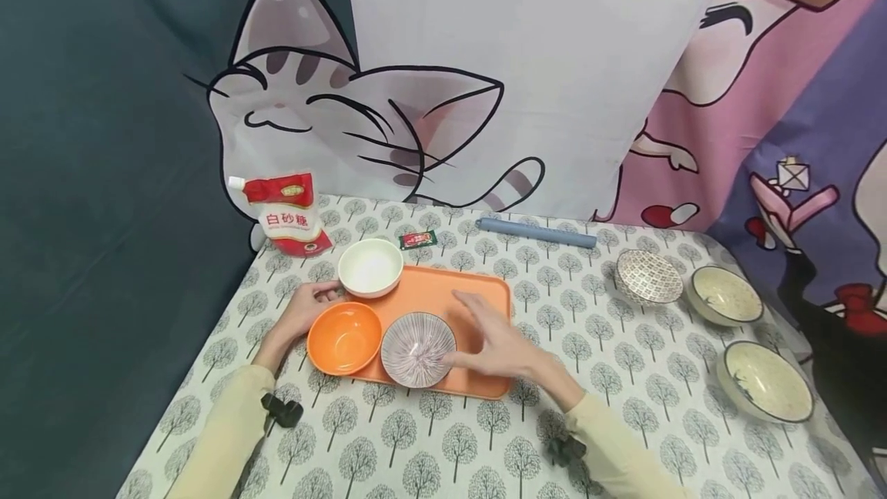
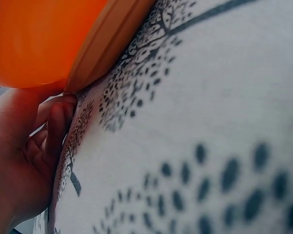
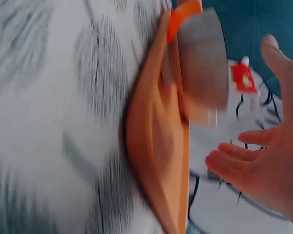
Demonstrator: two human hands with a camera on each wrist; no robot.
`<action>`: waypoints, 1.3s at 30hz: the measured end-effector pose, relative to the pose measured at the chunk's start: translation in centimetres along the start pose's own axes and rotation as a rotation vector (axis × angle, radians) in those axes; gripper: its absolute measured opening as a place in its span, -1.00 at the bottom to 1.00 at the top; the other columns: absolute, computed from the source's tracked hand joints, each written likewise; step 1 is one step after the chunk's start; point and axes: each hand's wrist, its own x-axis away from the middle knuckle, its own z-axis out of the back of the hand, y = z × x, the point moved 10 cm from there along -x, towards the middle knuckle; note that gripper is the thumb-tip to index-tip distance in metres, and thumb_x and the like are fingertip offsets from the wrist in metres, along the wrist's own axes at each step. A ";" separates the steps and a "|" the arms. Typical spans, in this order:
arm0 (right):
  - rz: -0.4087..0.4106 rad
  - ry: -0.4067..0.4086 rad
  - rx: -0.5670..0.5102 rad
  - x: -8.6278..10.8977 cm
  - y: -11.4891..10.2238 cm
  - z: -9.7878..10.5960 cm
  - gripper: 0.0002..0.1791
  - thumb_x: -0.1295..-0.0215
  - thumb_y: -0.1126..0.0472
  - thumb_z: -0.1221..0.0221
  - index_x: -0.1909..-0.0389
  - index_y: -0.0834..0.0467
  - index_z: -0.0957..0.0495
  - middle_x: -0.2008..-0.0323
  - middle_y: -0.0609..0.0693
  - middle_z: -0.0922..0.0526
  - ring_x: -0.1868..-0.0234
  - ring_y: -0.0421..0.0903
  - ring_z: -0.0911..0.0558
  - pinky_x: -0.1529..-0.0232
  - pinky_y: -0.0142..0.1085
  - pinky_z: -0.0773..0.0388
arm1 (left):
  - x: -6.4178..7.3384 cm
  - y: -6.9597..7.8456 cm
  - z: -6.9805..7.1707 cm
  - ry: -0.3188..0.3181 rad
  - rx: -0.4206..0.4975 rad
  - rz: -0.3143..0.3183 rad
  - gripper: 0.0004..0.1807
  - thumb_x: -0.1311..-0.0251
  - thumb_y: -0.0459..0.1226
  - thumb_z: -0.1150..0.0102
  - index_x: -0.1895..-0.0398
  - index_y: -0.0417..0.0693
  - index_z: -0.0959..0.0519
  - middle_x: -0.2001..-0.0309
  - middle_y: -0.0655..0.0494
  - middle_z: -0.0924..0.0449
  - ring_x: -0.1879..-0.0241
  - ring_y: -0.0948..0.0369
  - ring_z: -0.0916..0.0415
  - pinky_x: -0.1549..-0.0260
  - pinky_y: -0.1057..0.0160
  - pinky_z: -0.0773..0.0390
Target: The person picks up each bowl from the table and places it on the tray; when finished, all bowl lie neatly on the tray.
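Note:
An orange tray [image 1: 478, 291] lies on the table, bearing a white bowl [image 1: 370, 266] at its back left, an orange bowl [image 1: 344, 338] at its front left and a striped bowl [image 1: 418, 349] beside that. My left hand [image 1: 309, 309] is at the tray's left end, between the white and orange bowls; in the left wrist view its curled fingers [image 2: 56, 119] grip the tray rim, partly hidden below the orange bowl. Over the tray's right half, my right hand [image 1: 495, 341] has thumb and fingers spread, thumb close to the striped bowl's rim, holding nothing in the right wrist view.
Behind the tray are a red-and-white sugar pouch [image 1: 287, 214], a small green-and-red packet [image 1: 418, 239] and a blue-grey rod [image 1: 537, 232]. To the right stand a patterned bowl [image 1: 649, 276] and two cream bowls, one farther back [image 1: 725, 296] and one nearer [image 1: 765, 381]. Printed curtains hang behind.

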 end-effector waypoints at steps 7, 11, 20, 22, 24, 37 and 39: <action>-0.105 0.206 0.029 2.2 5.1 8.3 0.07 -0.24 -0.25 -0.32 -0.58 0.19 -0.06 -0.54 0.18 -0.17 -0.53 0.19 -0.21 -0.43 0.29 -0.15 | 0.6 -0.7 0.4 0.027 0.003 0.020 -0.40 -0.32 -0.18 -0.30 -0.33 -0.34 -0.47 0.30 0.00 -0.61 0.39 0.25 -0.46 0.39 0.38 -0.51; -0.181 0.261 0.099 3.6 8.7 12.2 0.08 -0.26 -0.25 -0.30 -0.58 0.22 -0.02 -0.54 0.25 -0.15 -0.52 0.27 -0.20 -0.39 0.38 -0.13 | 0.9 -0.9 0.6 0.035 -0.006 0.027 -0.42 -0.31 -0.20 -0.30 -0.32 -0.34 -0.48 0.30 0.01 -0.61 0.39 0.24 -0.46 0.40 0.38 -0.51; -0.341 0.342 0.219 5.8 15.9 19.3 0.22 -0.25 -0.28 -0.30 -0.60 0.29 0.18 -0.55 0.46 0.13 -0.50 0.50 -0.02 -0.29 0.55 0.00 | 1.1 -1.0 0.8 0.046 -0.043 0.035 -0.39 -0.32 -0.18 -0.30 -0.34 -0.33 -0.45 0.29 0.01 -0.62 0.38 0.24 -0.44 0.40 0.37 -0.48; -0.353 0.365 0.253 6.3 17.4 20.7 0.24 -0.23 -0.29 -0.31 -0.60 0.30 0.18 -0.53 0.51 0.11 -0.48 0.54 -0.04 -0.27 0.56 -0.02 | 1.1 -1.0 0.8 0.048 -0.038 0.035 -0.40 -0.33 -0.18 -0.30 -0.34 -0.33 -0.46 0.29 0.01 -0.62 0.38 0.24 -0.44 0.39 0.38 -0.48; -0.359 0.377 0.288 6.7 18.8 21.6 0.25 -0.21 -0.29 -0.33 -0.59 0.33 0.16 -0.49 0.56 0.05 -0.45 0.56 -0.08 -0.28 0.54 -0.05 | 1.0 -1.0 0.8 0.048 -0.038 0.034 -0.40 -0.33 -0.17 -0.30 -0.33 -0.33 -0.47 0.29 0.01 -0.62 0.38 0.25 -0.44 0.39 0.38 -0.48; -0.529 0.246 0.309 9.7 24.3 22.3 0.44 -0.11 -0.44 -0.30 -0.57 0.40 0.32 -0.42 0.71 0.14 -0.40 0.65 -0.01 -0.31 0.50 -0.01 | 0.2 -0.4 0.1 0.026 -0.032 0.016 -0.41 -0.32 -0.19 -0.30 -0.33 -0.34 -0.47 0.28 -0.02 -0.63 0.36 0.24 -0.46 0.37 0.38 -0.51; -0.556 0.214 0.296 10.4 24.5 22.3 0.49 -0.09 -0.43 -0.32 -0.53 0.51 0.33 -0.40 0.75 0.15 -0.38 0.68 -0.02 -0.31 0.49 -0.04 | 0.0 -0.2 0.1 0.019 -0.029 0.012 -0.39 -0.31 -0.17 -0.30 -0.34 -0.34 -0.46 0.27 -0.03 -0.63 0.34 0.22 -0.46 0.36 0.38 -0.52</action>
